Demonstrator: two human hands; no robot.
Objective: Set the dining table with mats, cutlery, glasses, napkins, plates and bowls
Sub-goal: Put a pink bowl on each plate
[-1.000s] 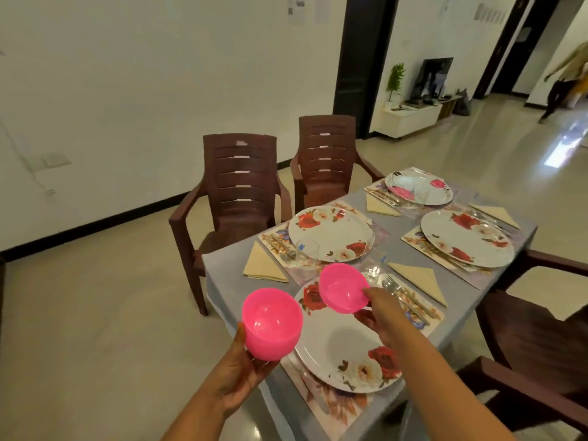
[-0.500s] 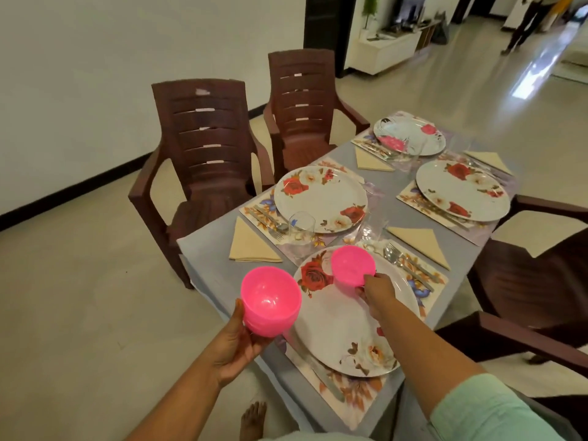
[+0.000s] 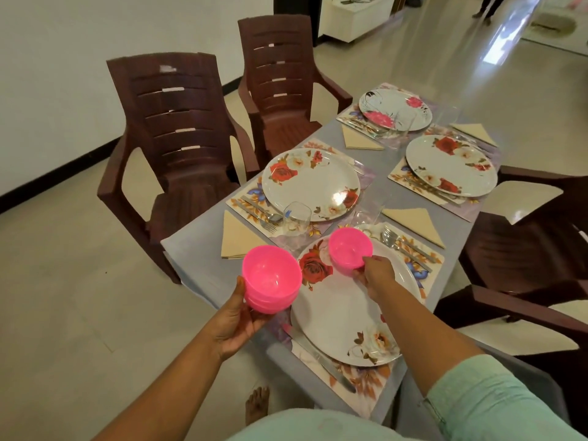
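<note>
Head view: pink bowls being set at the nearest place.
Right hand (image 3: 377, 276) pinches the rim of 1 pink bowl (image 3: 349, 252), which sits on the far edge of the nearest floral plate (image 3: 343, 316). Left hand (image 3: 237, 316) grips a stack of pink bowls (image 3: 271, 279) from below, held just beside that plate at the surface (image 3: 197, 249) edge. 3 other floral plates lie on mats, with glasses, cutlery and folded napkins.

Two brown slatted chairs (image 3: 178, 135) (image 3: 280, 74) are standing along the table's left side. Two further brown chairs (image 3: 528, 243) are sitting opposite. A white cabinet (image 3: 356, 17) is standing beyond.
</note>
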